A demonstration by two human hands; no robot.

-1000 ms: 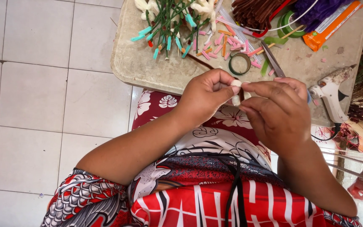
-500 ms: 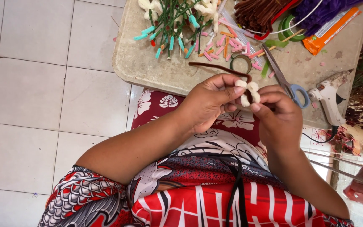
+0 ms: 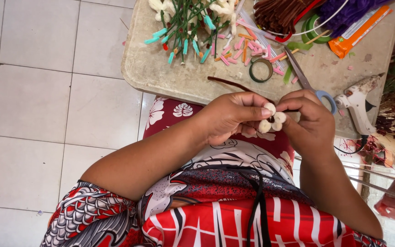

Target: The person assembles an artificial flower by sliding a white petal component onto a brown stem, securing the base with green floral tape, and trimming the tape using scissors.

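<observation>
My left hand and my right hand meet above my lap, just in front of a low stone-coloured table. Between their fingertips they pinch a small cream fuzzy flower made of looped pipe cleaner, with several round petals. A dark brown pipe cleaner runs from the table top toward the flower and disappears behind my left fingers.
On the table lie scissors with blue handles, a roll of green tape, a white glue gun, green stems with coloured tips, pink and orange cut pieces and brown pipe cleaners. White floor tiles spread left.
The hands have shifted slightly and turned the piece, so the cream flower's petals now show plainly between the fingertips. The view has drifted a little.
</observation>
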